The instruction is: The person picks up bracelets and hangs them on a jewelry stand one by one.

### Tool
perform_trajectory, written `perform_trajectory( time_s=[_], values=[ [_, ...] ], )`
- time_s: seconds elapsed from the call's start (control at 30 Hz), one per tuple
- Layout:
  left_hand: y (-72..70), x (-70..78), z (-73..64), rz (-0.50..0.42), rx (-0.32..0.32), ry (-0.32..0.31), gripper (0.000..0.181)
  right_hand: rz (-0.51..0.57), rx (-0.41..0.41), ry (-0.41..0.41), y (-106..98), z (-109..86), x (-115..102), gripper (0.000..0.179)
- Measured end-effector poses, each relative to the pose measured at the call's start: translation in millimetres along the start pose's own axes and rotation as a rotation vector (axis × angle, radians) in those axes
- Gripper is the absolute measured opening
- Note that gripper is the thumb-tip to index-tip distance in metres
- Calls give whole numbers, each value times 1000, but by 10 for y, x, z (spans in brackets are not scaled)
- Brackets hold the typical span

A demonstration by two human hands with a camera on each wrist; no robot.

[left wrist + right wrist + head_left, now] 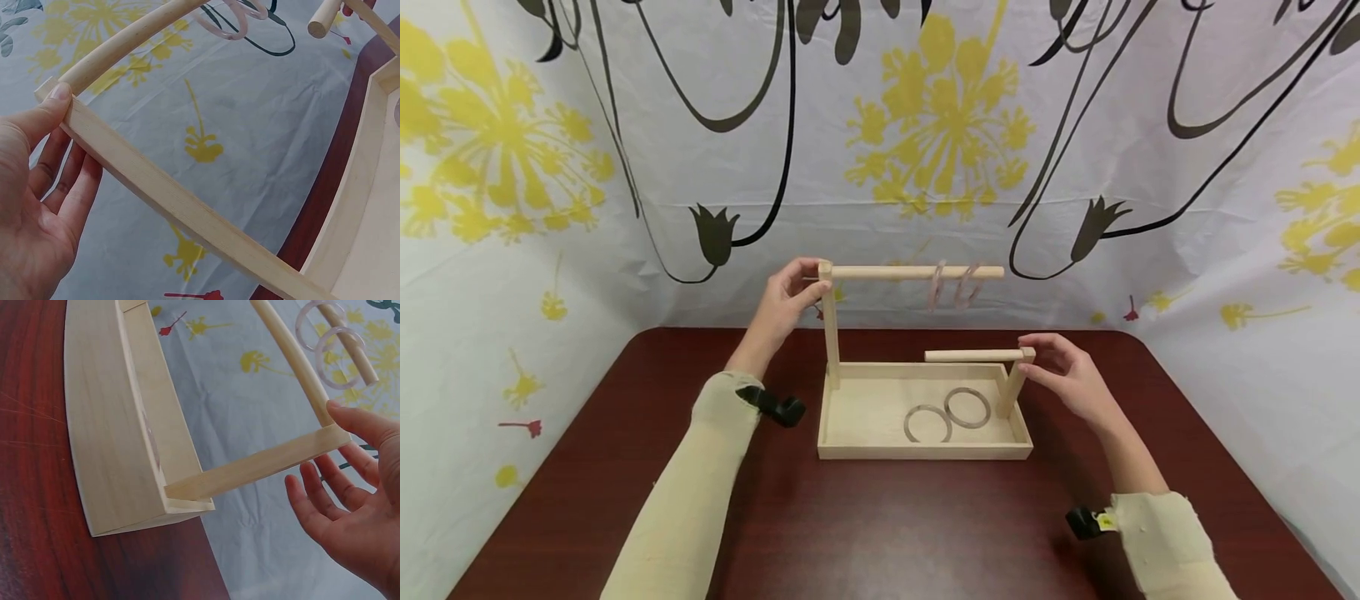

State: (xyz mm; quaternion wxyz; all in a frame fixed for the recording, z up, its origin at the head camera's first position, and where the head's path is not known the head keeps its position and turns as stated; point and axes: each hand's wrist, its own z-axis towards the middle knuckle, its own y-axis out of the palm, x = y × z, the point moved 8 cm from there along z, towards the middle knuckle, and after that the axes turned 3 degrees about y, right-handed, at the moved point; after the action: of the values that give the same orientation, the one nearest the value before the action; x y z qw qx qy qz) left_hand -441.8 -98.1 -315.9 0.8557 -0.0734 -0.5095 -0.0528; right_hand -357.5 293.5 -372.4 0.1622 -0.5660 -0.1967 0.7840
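A pale wooden bangle stand has a shallow tray (925,452) as its base. My left hand (781,308) pinches the top of its tall post (831,333), thumb in front, other fingers behind. From that post a long rod (880,272) reaches right, carrying two translucent pinkish bangles (320,362). My right hand (1071,379) holds the top of the short post (1012,389), with the thumb at the joint and the fingertips on the far side. A shorter rod (970,356) points left from there. Inside the tray lie two more bangles (967,390), side by side.
A dark red-brown table (880,525) is under the stand. White cloth (865,167) with yellow and dark floral prints hangs behind and at both sides. Black wrist cameras (782,408) are strapped at the cuffs of the cream sleeves (688,500).
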Motion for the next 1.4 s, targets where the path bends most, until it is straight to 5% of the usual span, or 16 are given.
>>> perform_trajectory(
  time_s=[0.47, 0.8, 1.4],
  values=[
    [144, 172, -267, 122, 163, -34, 50, -4, 111, -65, 20, -23, -23, 28],
    [318, 192, -526, 79, 151, -30, 68, -22, 116, -48, 33, -63, -112, 29],
    [437, 164, -881, 116, 198, 49, 65, 10, 105, -38, 36, -21, -39, 30]
  ],
)
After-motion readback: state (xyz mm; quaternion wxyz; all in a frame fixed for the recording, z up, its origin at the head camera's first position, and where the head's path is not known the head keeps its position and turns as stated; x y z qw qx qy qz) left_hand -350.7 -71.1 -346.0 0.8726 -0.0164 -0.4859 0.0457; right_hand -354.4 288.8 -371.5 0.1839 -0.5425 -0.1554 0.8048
